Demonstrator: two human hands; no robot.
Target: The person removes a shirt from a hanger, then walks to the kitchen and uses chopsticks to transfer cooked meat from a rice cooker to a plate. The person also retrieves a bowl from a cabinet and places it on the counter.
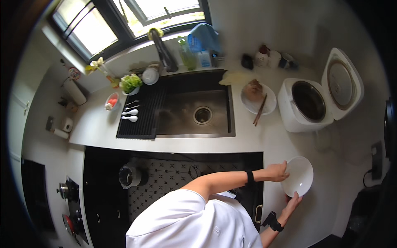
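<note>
Above the countertop at the right, a white bowl is held between both hands. My left hand, with a black band on its wrist, grips the rim on the near left side. Below it, my right hand holds the bowl's lower edge, thumb on the rim; a black watch is on that wrist. Farther back on the counter stands a white rice cooker with its lid raised and a dark interior. To its left sits a white plate of pinkish-brown food, with brown chopsticks across its edge.
A steel sink is set into the white counter, with a black drying rack holding white spoons. Bowls of lettuce and red food stand left. A lined bin is on the floor.
</note>
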